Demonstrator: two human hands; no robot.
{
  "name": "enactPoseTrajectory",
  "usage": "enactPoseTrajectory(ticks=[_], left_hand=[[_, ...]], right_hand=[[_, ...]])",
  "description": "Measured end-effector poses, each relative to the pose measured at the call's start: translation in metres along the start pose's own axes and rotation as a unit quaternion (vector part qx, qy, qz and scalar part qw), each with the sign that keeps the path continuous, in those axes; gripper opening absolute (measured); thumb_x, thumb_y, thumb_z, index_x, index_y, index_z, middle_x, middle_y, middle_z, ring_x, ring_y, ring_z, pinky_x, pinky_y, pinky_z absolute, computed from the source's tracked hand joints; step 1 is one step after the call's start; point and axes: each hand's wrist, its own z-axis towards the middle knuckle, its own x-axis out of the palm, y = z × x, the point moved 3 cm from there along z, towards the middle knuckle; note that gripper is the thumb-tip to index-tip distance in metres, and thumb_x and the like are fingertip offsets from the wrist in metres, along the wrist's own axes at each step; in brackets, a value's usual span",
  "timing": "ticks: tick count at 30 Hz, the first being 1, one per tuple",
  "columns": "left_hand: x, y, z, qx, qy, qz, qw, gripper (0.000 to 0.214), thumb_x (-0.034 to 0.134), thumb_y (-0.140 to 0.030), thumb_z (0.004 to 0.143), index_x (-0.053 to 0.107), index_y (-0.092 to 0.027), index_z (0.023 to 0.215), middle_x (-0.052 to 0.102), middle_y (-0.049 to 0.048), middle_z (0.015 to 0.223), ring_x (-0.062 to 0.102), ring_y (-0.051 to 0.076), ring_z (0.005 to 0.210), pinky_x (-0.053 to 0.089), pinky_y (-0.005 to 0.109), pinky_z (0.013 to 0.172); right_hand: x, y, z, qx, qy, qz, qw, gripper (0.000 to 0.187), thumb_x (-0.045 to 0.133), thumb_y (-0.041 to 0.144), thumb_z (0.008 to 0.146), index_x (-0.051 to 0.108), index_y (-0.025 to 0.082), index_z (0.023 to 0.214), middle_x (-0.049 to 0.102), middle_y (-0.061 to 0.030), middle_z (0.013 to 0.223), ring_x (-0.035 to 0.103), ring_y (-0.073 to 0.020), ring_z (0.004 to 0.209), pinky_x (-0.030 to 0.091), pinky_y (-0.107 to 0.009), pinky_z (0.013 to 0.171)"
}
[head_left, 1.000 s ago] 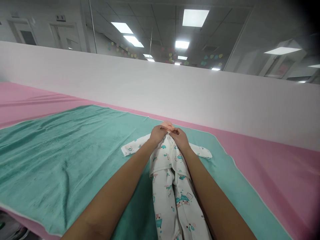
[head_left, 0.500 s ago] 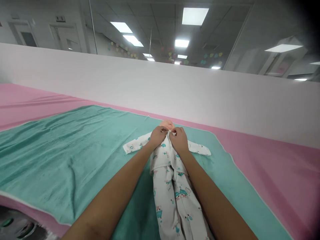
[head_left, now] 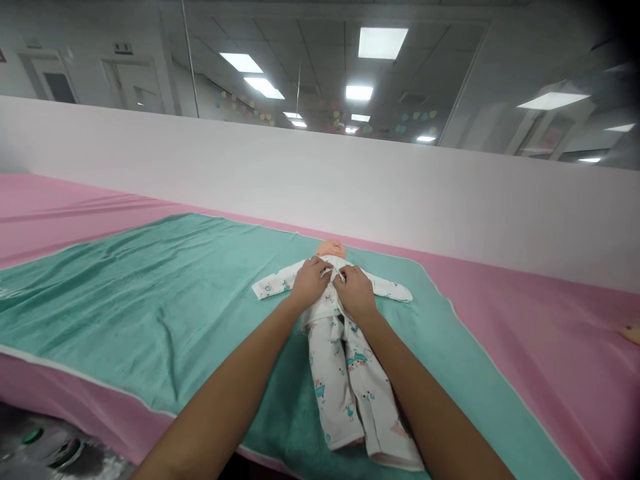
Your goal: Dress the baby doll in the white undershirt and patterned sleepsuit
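A baby doll (head_left: pixel 331 249) lies on its back on a green blanket (head_left: pixel 215 287), its head toward the wall. It wears a white printed pajama top (head_left: pixel 320 308) with both sleeves spread wide, and matching white pants (head_left: pixel 333 380). At the chest, my left hand (head_left: pixel 312 281) pinches one front edge of the top. My right hand (head_left: pixel 354 288) grips the opposite edge, close beside it. The fingers hide the exact fastening between them.
Pink sheeting (head_left: pixel 540 313) surrounds the blanket. Behind rises a low white wall (head_left: pixel 280 173) with glass above. At lower left, below the edge, sits a clear container with a green part (head_left: pixel 33 436). At far right, part of something skin-toned (head_left: pixel 631 333) shows.
Both hands have moved down from the doll's neck to its chest, still holding the top's front edges. The view has shifted slightly, and the pants' leg ends now show.
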Motion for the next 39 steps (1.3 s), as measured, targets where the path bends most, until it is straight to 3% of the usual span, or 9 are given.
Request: enactPoseTrajectory(ticks=[6,13,19,27,39], left_hand=[[-0.001,0.001,0.002,-0.054,-0.025,-0.005,0.998,0.015,0.051,-0.024,0.078,0.064,-0.017,0.082,0.056,0.0067,0.092,0.050,0.019,0.093,0.038,0.030,0.084],[-0.007,-0.007,0.003,-0.127,-0.063,-0.155,0.978,0.014,0.052,-0.024,0.077,0.064,-0.017,0.075,0.061,0.0049,0.086,0.054,0.017,0.086,0.040,0.028,0.079],[0.000,-0.012,0.003,-0.161,0.004,-0.307,0.938,0.016,0.054,-0.027,0.074,0.065,-0.015,0.076,0.065,0.0020,0.075,0.057,0.014,0.072,0.042,0.024,0.064],[-0.002,-0.012,0.005,-0.115,0.012,-0.281,0.953,0.016,0.055,-0.025,0.074,0.068,-0.018,0.078,0.068,0.0013,0.080,0.059,0.015,0.077,0.043,0.024,0.070],[0.001,-0.010,0.004,-0.126,0.014,-0.288,0.949,0.014,0.057,-0.024,0.073,0.070,-0.017,0.074,0.069,0.0018,0.080,0.060,0.016,0.079,0.044,0.025,0.073]], right_hand=[[-0.001,-0.017,0.002,0.094,0.018,0.216,0.972,0.019,0.051,0.035,0.073,0.064,0.021,0.076,0.065,0.0001,0.075,0.056,-0.0173,0.072,0.039,-0.029,0.069],[0.002,-0.022,0.000,0.137,0.026,0.369,0.919,0.025,0.058,0.042,0.068,0.067,0.021,0.077,0.067,-0.0012,0.082,0.058,-0.0188,0.078,0.043,-0.029,0.070],[0.005,-0.028,0.000,0.175,0.013,0.418,0.891,0.027,0.060,0.042,0.066,0.064,0.019,0.078,0.067,-0.0025,0.082,0.059,-0.0184,0.075,0.045,-0.029,0.067],[0.004,-0.026,-0.001,0.152,0.000,0.370,0.917,0.026,0.057,0.042,0.067,0.065,0.020,0.078,0.067,-0.0033,0.083,0.060,-0.0203,0.078,0.046,-0.031,0.069],[0.004,-0.022,-0.005,0.129,-0.015,0.361,0.923,0.024,0.059,0.041,0.068,0.067,0.021,0.079,0.068,-0.0011,0.082,0.060,-0.0198,0.080,0.046,-0.031,0.074]])
